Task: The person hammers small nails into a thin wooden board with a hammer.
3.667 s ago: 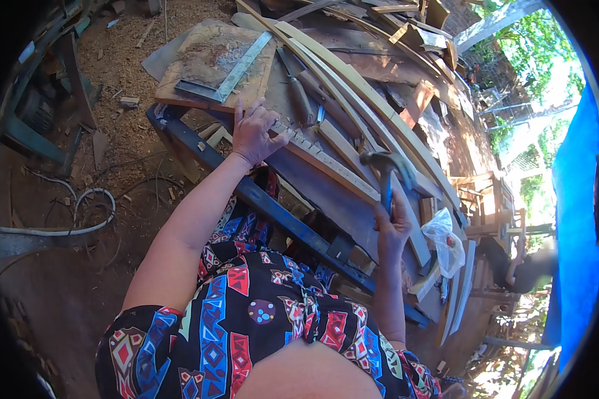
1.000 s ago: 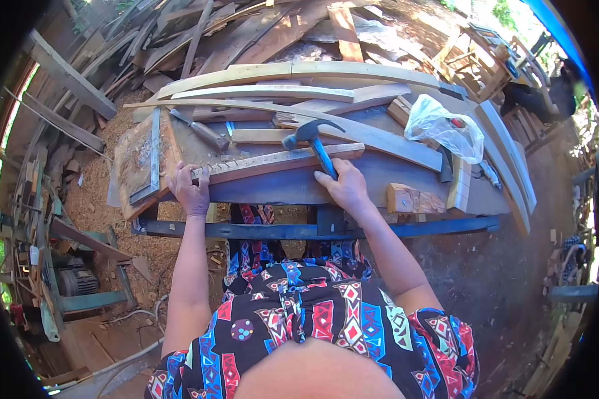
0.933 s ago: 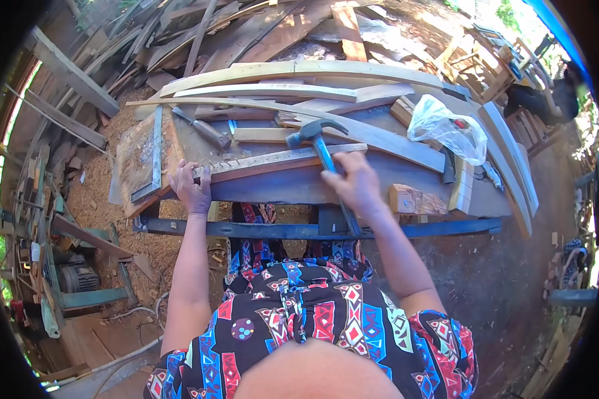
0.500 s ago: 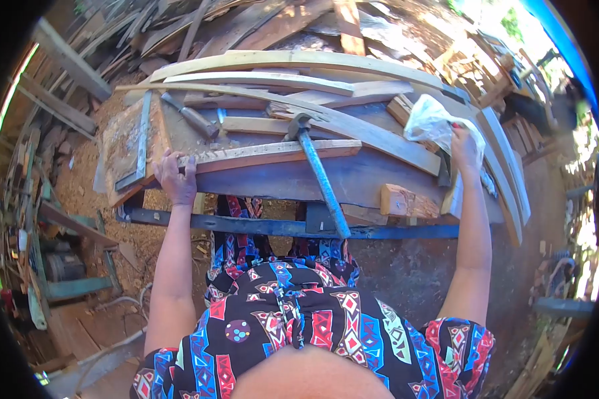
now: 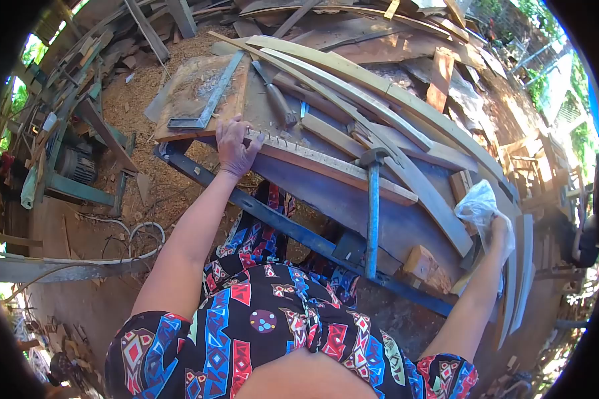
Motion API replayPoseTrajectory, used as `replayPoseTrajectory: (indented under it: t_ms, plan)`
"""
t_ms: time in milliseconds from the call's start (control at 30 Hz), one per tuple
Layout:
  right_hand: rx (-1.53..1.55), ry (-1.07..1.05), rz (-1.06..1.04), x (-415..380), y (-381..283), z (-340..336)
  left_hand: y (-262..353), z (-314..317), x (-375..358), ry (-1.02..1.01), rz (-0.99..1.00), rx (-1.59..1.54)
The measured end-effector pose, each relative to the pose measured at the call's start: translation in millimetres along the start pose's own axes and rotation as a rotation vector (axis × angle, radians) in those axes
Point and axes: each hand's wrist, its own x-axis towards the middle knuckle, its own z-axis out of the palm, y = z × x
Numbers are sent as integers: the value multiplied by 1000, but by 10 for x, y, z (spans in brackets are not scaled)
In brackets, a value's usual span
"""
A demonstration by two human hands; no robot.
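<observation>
My left hand point(image 5: 235, 147) rests on the left end of a wooden strip point(image 5: 326, 165) with a row of small marks or nails along its top, fingers spread over the end. On the right, my right hand point(image 5: 499, 229) is at a crumpled clear plastic bag point(image 5: 477, 205), its fingers closed on the plastic. A hammer point(image 5: 373, 206) with a blue handle lies with its head across the strip and its handle toward me. Left of the strip, a metal square point(image 5: 221, 93) lies on a board point(image 5: 180, 103). Close to the bag is a short wood block point(image 5: 426, 267).
Long curved wooden strips point(image 5: 353, 71) lie across the far side of the workbench point(image 5: 299, 186). A chisel-like tool point(image 5: 277, 100) lies near the board. A blue metal rail point(image 5: 266, 213) runs along the near edge. A motor point(image 5: 78, 163) stands at the left.
The camera view has turned, so the bench now slants down to the right. Both hands keep about the same places on the strip and at the bag.
</observation>
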Motion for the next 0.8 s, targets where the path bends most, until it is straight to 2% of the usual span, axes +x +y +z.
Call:
replayPoseTrajectory:
  t_ms: [200,300,433,500,633,700,733,800]
  plan:
    - [-318,54,122,-105,-377,-39,49,-26,15,-12,-14,-3]
    - [-452,136,127,281,40,270,36,-14,11,-14,-13,-1]
    - [-411,199,71,-233,-538,109,15,-3,10,-8,-4,2]
    - [-411,216,-96,-262,-545,103,12,-1,7,-10,-8,6]
    - [-490,125,19,-153,-562,62,27,-12,11,-17,-15,11]
    - [-390,156,89,-200,-552,45,30,-13,12,-13,-17,10]
    - [-390,159,87,-185,-497,45,31,-14,13,-10,-17,9]
    - [-315,205,-62,-198,-433,33,39,-20,17,-8,-15,9]
